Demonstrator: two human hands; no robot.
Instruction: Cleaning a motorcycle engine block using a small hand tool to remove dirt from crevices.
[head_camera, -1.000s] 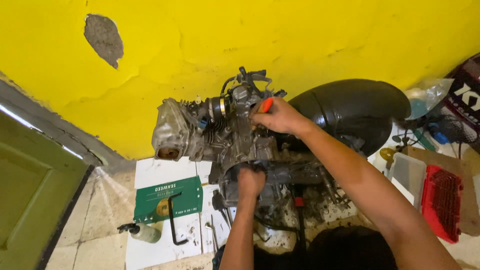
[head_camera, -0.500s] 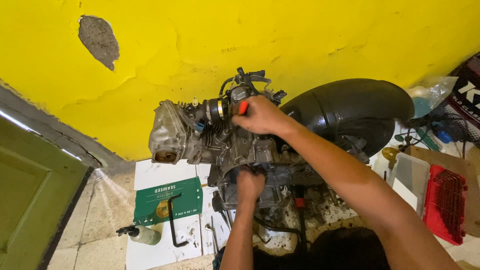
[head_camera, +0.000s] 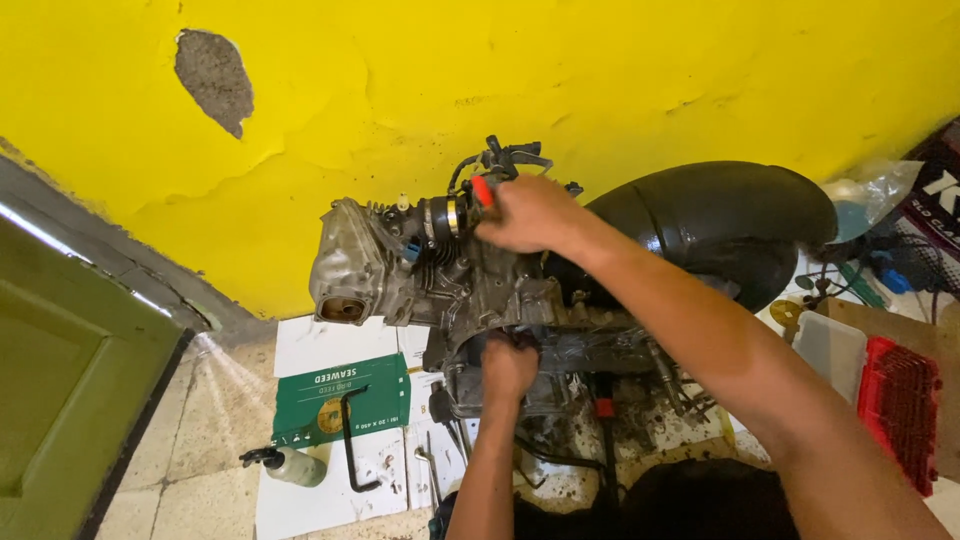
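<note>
- Plainly, the engine block (head_camera: 440, 275) sits on the floor against the yellow wall (head_camera: 600, 70), just left of frame centre, with a black tyre (head_camera: 720, 225) at its 3 o'clock.
- Right hand (head_camera: 530, 213) is at the block's 1 o'clock, fingers closed around a red-handled tool (head_camera: 482, 190) set against the intake clamp.
- Left hand (head_camera: 508, 368) is at the block's 5 o'clock, fingers curled shut on the lower casing.
- Judged by its cast metal, the block is heavy, rigid and probably greasy; the casing edges and solid bosses look like the safest holds, not the hoses or cables.
- A green carton (head_camera: 340, 398), a bent black wrench (head_camera: 350, 440) and a small spray bottle (head_camera: 290, 465) lie at 7 o'clock.
</note>
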